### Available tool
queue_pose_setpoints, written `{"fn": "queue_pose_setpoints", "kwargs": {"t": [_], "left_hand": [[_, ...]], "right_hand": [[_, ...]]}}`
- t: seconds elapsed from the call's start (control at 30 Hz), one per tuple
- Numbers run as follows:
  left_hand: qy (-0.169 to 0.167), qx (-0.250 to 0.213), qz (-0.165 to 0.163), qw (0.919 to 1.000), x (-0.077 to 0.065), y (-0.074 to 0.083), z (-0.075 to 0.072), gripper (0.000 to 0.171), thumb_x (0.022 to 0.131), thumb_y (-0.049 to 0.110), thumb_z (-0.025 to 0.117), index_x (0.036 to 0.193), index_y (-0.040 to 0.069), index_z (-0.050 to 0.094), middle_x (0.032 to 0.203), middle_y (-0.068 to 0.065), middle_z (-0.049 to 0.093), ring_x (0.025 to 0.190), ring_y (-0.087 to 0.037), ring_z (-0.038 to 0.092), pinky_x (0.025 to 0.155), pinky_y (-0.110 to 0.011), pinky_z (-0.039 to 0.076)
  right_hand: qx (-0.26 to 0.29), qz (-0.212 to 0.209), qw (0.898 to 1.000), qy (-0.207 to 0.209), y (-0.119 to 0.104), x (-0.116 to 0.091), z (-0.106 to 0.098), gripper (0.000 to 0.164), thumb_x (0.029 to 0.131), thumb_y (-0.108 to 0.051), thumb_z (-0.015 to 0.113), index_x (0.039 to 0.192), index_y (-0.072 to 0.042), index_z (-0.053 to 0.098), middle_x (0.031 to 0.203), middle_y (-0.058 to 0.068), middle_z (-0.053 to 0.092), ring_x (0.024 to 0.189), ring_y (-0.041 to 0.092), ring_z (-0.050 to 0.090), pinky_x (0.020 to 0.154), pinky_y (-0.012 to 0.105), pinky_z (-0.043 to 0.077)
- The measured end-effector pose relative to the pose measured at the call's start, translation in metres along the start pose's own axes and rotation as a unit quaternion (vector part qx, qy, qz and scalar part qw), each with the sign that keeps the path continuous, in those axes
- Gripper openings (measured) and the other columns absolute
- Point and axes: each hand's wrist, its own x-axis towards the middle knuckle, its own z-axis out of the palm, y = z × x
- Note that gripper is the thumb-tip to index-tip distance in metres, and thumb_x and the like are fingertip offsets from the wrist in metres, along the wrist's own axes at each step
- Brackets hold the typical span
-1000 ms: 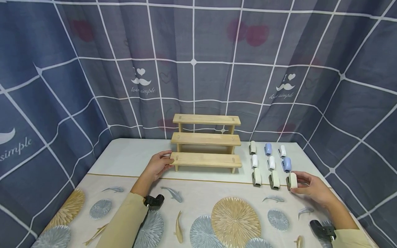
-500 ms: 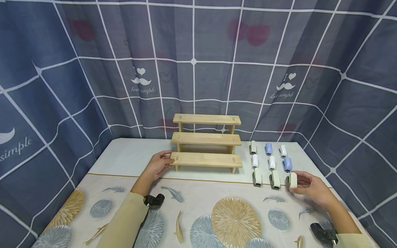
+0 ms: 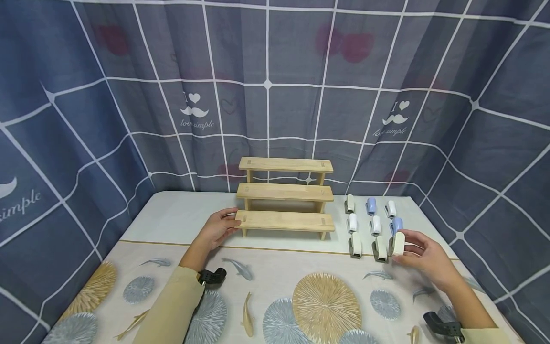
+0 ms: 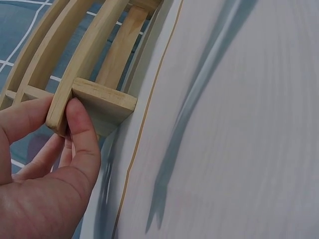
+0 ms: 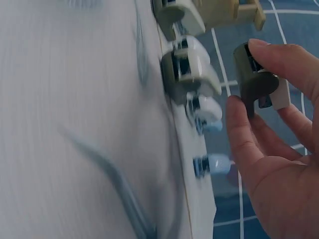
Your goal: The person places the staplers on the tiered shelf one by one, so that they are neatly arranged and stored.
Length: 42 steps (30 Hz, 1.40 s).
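Observation:
My right hand (image 3: 429, 260) pinches a cream mini stapler with a dark olive base (image 3: 397, 244), thumb and fingertips on its sides; the right wrist view shows the stapler (image 5: 254, 82) lifted above the tabletop. Beside it stand two more cream staplers (image 3: 380, 249) in the front row. A blue stapler (image 3: 397, 223), partly hidden, is just behind the held one. My left hand (image 3: 218, 230) grips the left end of the lowest step of a wooden three-step shelf (image 3: 284, 221), thumb and fingers round the board's edge in the left wrist view. The shelf bears nothing.
Several smaller white and blue staplers (image 3: 371, 206) stand in rows right of the shelf, with a cream stapler (image 3: 350, 204) at the back left. A patterned cloth (image 3: 258, 286) covers the table's front. Checked curtains (image 3: 296, 114) hang close behind and at both sides.
My right hand has lifted the cream stapler from the front right spot and moved it slightly left and up. The left hand keeps its grip on the shelf.

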Motion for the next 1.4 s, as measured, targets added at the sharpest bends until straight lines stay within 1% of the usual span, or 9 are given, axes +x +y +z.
{"fn": "queue_pose_setpoints", "kwargs": {"t": [0.17, 0.3, 0.47, 0.53, 0.7, 0.87, 1.17, 1.27, 1.4], "left_hand": [[0.000, -0.002, -0.003, 1.0000, 0.000, 0.000, -0.001, 0.064, 0.095, -0.006, 0.064, 0.154, -0.004, 0.039, 0.127, -0.018, 0.059, 0.086, -0.009, 0.069, 0.076, -0.019, 0.061], [-0.001, -0.004, -0.007, 1.0000, 0.000, 0.000, 0.000, 0.065, 0.094, -0.006, 0.065, 0.154, -0.003, 0.039, 0.123, -0.016, 0.059, 0.086, -0.009, 0.069, 0.077, -0.020, 0.061], [-0.005, -0.008, -0.009, 0.9999, 0.000, -0.001, 0.000, 0.066, 0.094, -0.007, 0.064, 0.154, -0.002, 0.038, 0.121, -0.014, 0.060, 0.086, -0.010, 0.069, 0.077, -0.020, 0.061], [-0.004, -0.008, -0.010, 0.9999, 0.000, -0.001, -0.001, 0.065, 0.094, -0.008, 0.064, 0.154, -0.002, 0.039, 0.120, -0.014, 0.060, 0.086, -0.010, 0.069, 0.076, -0.021, 0.061], [-0.007, -0.011, -0.011, 0.9998, 0.000, -0.002, -0.003, 0.066, 0.095, -0.008, 0.063, 0.155, -0.001, 0.038, 0.118, -0.012, 0.060, 0.085, -0.011, 0.069, 0.074, -0.020, 0.061], [-0.010, -0.021, -0.011, 0.9997, 0.000, -0.002, -0.002, 0.067, 0.094, -0.009, 0.063, 0.155, -0.002, 0.037, 0.114, -0.010, 0.061, 0.084, -0.011, 0.070, 0.074, -0.020, 0.062], [-0.009, -0.013, -0.010, 0.9998, 0.000, -0.003, -0.001, 0.064, 0.095, -0.009, 0.062, 0.154, -0.001, 0.038, 0.113, -0.010, 0.062, 0.084, -0.010, 0.069, 0.074, -0.019, 0.062], [-0.011, -0.016, -0.009, 0.9998, -0.001, -0.002, 0.000, 0.065, 0.095, -0.009, 0.063, 0.155, -0.002, 0.037, 0.114, -0.011, 0.063, 0.084, -0.011, 0.069, 0.075, -0.020, 0.062], [-0.013, -0.016, -0.010, 0.9997, -0.002, 0.000, 0.000, 0.066, 0.095, -0.008, 0.063, 0.155, -0.002, 0.036, 0.117, -0.012, 0.063, 0.085, -0.011, 0.070, 0.076, -0.021, 0.062]], "right_hand": [[0.052, -0.014, 0.999, -0.007, -0.010, 0.001, 0.014, 0.066, 0.081, 0.012, 0.077, 0.140, -0.011, 0.056, 0.116, -0.017, 0.067, 0.097, 0.001, 0.069, 0.076, 0.019, 0.062], [0.061, -0.015, 0.998, -0.011, -0.016, 0.004, 0.025, 0.067, 0.082, 0.011, 0.078, 0.142, -0.008, 0.055, 0.116, -0.015, 0.067, 0.097, 0.002, 0.069, 0.076, 0.020, 0.062], [0.053, -0.013, 0.998, -0.018, -0.024, 0.011, 0.039, 0.071, 0.082, 0.007, 0.080, 0.146, 0.005, 0.047, 0.115, -0.015, 0.066, 0.098, 0.002, 0.069, 0.077, 0.020, 0.062], [0.052, -0.016, 0.998, -0.021, -0.024, 0.014, 0.044, 0.073, 0.082, 0.007, 0.080, 0.146, 0.007, 0.045, 0.115, -0.014, 0.066, 0.098, 0.002, 0.069, 0.078, 0.020, 0.062], [0.046, -0.015, 0.998, -0.027, -0.025, 0.021, 0.056, 0.073, 0.082, 0.004, 0.081, 0.147, 0.005, 0.047, 0.116, -0.012, 0.064, 0.098, 0.002, 0.068, 0.078, 0.020, 0.062], [0.031, -0.012, 0.999, -0.033, -0.030, 0.029, 0.068, 0.073, 0.083, -0.001, 0.083, 0.147, 0.003, 0.049, 0.119, -0.005, 0.059, 0.098, 0.003, 0.067, 0.078, 0.021, 0.062], [0.055, -0.022, 0.997, -0.056, -0.040, 0.049, 0.093, 0.075, 0.080, -0.001, 0.085, 0.146, 0.004, 0.049, 0.121, 0.002, 0.063, 0.098, 0.006, 0.068, 0.079, 0.023, 0.063], [0.063, -0.028, 0.995, -0.066, -0.043, 0.056, 0.101, 0.076, 0.080, -0.002, 0.085, 0.146, 0.004, 0.049, 0.124, 0.010, 0.065, 0.099, 0.007, 0.069, 0.079, 0.025, 0.064], [0.071, -0.026, 0.994, -0.079, -0.049, 0.066, 0.112, 0.075, 0.079, -0.003, 0.087, 0.145, 0.001, 0.051, 0.131, 0.023, 0.062, 0.100, 0.008, 0.070, 0.081, 0.025, 0.063]]}}
